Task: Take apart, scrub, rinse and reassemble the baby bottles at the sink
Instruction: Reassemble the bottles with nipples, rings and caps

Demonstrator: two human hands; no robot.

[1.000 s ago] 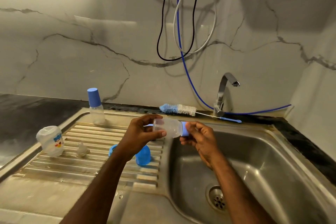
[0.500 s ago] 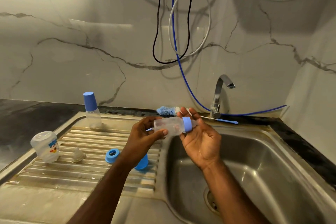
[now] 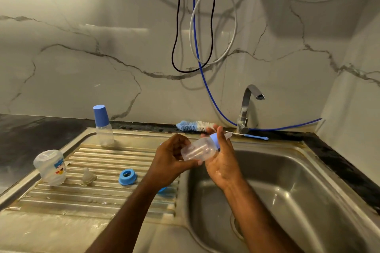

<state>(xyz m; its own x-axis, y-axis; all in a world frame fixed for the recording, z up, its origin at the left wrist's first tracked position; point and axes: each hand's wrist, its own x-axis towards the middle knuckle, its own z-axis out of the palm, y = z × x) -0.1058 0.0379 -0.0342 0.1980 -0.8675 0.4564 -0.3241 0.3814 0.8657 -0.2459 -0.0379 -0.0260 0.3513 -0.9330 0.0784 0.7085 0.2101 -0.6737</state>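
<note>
At the far left of the draining board (image 3: 61, 197), at about nine o'clock from the hands, a clear bottle body with a cartoon print (image 3: 50, 167) stands mouth down. Just to its right lie a clear teat (image 3: 88, 176) and a blue screw ring (image 3: 128, 176). Toward eleven o'clock a small capped bottle (image 3: 103, 126) stands upright near the board's back edge. The left hand (image 3: 171, 161) curls around the base of the held bottle (image 3: 200, 150), above the sink's left rim. That bottle's long axis runs from eight o'clock to two o'clock, base low left, blue collar and teat high right. The right hand (image 3: 223, 159) cups it from the right, palm against it and fingers wrapped over the collar. Behind, at twelve o'clock, a bottle brush (image 3: 195, 125) lies on the counter, beside the tap (image 3: 247, 107).
</note>
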